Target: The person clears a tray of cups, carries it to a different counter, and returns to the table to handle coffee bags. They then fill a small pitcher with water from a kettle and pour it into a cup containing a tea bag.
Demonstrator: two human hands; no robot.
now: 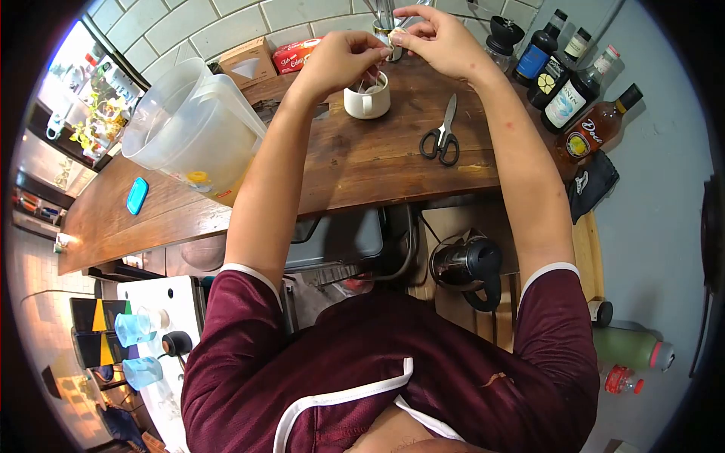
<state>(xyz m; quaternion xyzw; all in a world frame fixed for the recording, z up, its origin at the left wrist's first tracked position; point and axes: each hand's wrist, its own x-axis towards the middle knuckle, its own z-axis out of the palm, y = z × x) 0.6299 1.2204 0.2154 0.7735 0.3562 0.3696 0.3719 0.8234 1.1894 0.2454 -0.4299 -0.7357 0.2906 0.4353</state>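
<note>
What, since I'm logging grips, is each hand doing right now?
Left hand: closed in a pinch near the white mug; held item unclear.
Right hand: pinching something small and pale; exact item unclear.

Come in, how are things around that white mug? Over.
Left hand above white mug; right hand pinching something small, pale. Mug upright on table. Scissors nearby, clear of both hands.

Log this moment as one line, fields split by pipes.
left hand: over white mug, grip unclear | right hand: pinching small pale item, identity unclear | scissors: on table, right of mug
</note>
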